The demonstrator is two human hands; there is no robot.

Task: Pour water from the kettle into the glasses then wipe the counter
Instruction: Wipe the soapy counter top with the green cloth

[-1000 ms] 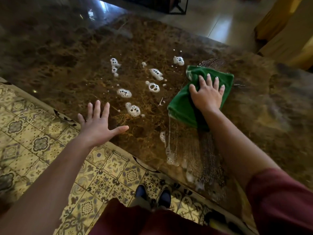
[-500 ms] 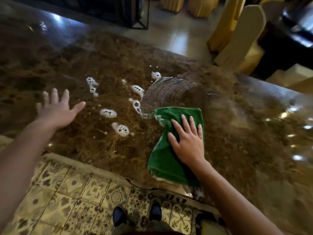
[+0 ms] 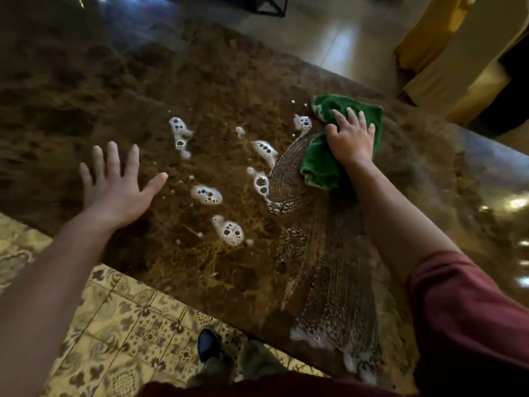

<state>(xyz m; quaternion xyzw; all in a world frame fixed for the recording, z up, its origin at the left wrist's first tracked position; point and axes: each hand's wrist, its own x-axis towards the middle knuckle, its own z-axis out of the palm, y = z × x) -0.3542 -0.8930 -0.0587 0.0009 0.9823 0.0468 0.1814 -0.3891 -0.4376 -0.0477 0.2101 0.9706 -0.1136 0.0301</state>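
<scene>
A dark brown marble counter point(image 3: 200, 81) fills most of the view. Several blobs of white foam point(image 3: 206, 194) lie on it between my hands. My right hand point(image 3: 351, 136) presses flat on a bunched green cloth point(image 3: 319, 163) at the far right of the foam, fingers over its top. A curved streaked smear point(image 3: 286, 179) runs beside the cloth, and a wet streaked band point(image 3: 329, 296) reaches the near edge. My left hand point(image 3: 118, 179) rests spread on the counter at the left, holding nothing. No kettle or glasses are in view.
Patterned floor tiles point(image 3: 120, 325) lie below the counter's near edge, with my shoes point(image 3: 207, 343) on them. Beyond the far edge are a pale shiny floor point(image 3: 337, 38) and yellow-covered chairs point(image 3: 446, 53) at the upper right.
My right hand has pushed the green cloth away from the near edge up to the far side of the foam, leaving fresh streaks. My left hand stays spread on the counter.
</scene>
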